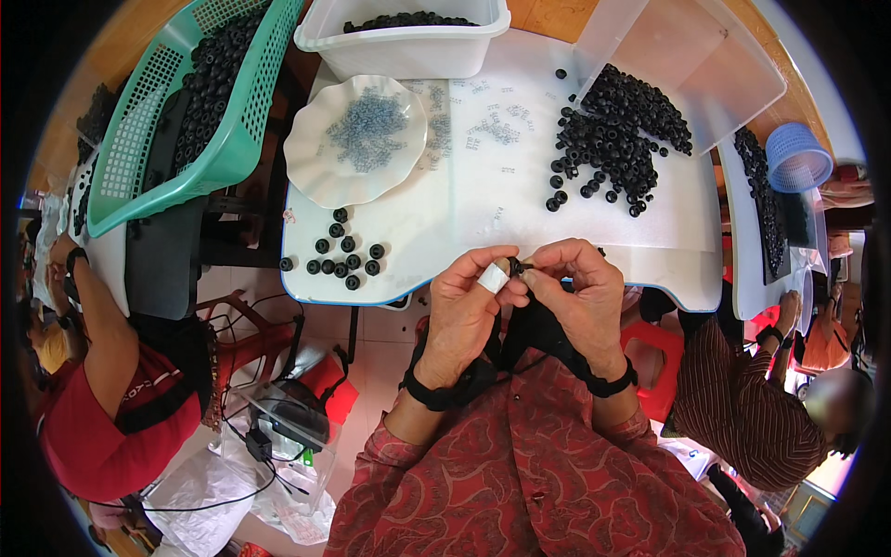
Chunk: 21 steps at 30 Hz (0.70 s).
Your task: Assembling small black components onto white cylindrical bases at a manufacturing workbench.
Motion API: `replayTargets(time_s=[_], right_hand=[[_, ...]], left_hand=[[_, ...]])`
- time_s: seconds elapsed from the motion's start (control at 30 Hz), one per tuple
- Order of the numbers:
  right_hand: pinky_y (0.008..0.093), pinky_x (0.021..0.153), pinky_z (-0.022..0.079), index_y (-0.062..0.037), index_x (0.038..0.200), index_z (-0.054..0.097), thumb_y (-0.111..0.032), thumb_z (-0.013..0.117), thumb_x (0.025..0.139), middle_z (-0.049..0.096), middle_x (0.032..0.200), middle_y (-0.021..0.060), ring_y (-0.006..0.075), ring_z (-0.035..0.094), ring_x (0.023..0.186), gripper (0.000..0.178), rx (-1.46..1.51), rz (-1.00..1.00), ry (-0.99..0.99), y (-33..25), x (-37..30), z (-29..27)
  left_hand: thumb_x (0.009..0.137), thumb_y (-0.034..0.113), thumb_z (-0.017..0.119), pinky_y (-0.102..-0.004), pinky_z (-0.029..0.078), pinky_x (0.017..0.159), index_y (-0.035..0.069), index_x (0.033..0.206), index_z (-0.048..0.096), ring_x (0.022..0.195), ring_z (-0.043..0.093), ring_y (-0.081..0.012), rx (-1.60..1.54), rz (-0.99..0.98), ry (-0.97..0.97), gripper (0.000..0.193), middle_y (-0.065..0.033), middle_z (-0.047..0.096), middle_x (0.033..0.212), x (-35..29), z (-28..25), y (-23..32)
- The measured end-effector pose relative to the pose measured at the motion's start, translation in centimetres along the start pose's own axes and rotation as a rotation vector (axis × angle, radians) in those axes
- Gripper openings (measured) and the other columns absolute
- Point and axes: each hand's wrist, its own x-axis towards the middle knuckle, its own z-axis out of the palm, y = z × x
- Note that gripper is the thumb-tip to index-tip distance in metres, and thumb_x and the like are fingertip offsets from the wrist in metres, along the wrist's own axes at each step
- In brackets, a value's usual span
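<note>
Both my hands meet just off the table's front edge, pinching a small black round part [517,268] between their fingertips. My left hand [464,302], with white tape round one digit, is closed on one side of it. From the other side my right hand [587,292] closes on it with thumb and forefinger. The fingers hide much of the part. Left of my hands, several black round pieces [348,244] lie apart on the table. Farther right is a large heap of similar black pieces [617,139]. A scalloped white plate [311,172] holds many small clear bits.
A white tub [399,58] of black pieces stands at the back. Left is a green basket [121,200] of them; at back right, a tilted clear bin [715,56]. More clear bits [497,128] lie mid-table. A person in red [116,408] and one in stripes [742,408] work alongside.
</note>
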Motion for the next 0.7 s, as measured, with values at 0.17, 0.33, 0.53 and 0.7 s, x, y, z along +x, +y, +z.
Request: replayTargets(time_s=[0.17,0.33,0.53,0.7], right_hand=[[0.0211,0.064,0.050,0.0001,0.091,0.062,0.003,0.068,0.081,0.066,0.080,0.0023,0.0062,0.061,0.071,0.012,-0.021,-0.019,-0.013,-0.2,0.0,-0.1],[0.0215,0.063,0.051,0.0007,0.091,0.060,0.004,0.067,0.082,0.067,0.078,0.0034,0.0064,0.061,0.069,0.012,-0.080,-0.072,-0.029,-0.4,0.0,-0.2],[0.0204,0.058,0.050,0.0008,0.092,0.058,0.005,0.065,0.083,0.068,0.077,0.0055,0.0071,0.063,0.065,0.012,-0.113,-0.155,-0.057,-1.5,-0.1,-0.1],[0.0210,0.058,0.053,0.0009,0.091,0.058,0.005,0.066,0.082,0.068,0.077,0.0063,0.0087,0.066,0.067,0.013,-0.200,-0.190,-0.040,-1.8,-0.1,-0.2]], left_hand=[[0.096,0.006,0.056,-0.0281,0.057,0.071,-0.003,0.116,0.061,0.078,0.066,-0.0144,0.031,-0.001,-0.003,0.023,-0.0058,0.062,0.095,-0.1,-0.1,-0.1],[0.096,0.006,0.057,-0.0279,0.057,0.071,-0.004,0.117,0.061,0.079,0.066,-0.0146,0.044,-0.001,-0.004,0.024,-0.0058,0.062,0.095,-0.1,0.0,-0.1],[0.094,0.006,0.058,-0.0276,0.057,0.071,-0.004,0.116,0.061,0.079,0.066,-0.0145,0.048,0.037,-0.019,0.024,-0.0050,0.062,0.094,-0.3,0.4,0.0],[0.094,0.004,0.058,-0.0266,0.056,0.071,-0.002,0.116,0.062,0.079,0.066,-0.0143,0.110,0.060,-0.040,0.024,-0.0042,0.061,0.093,-0.3,0.5,0.0]])
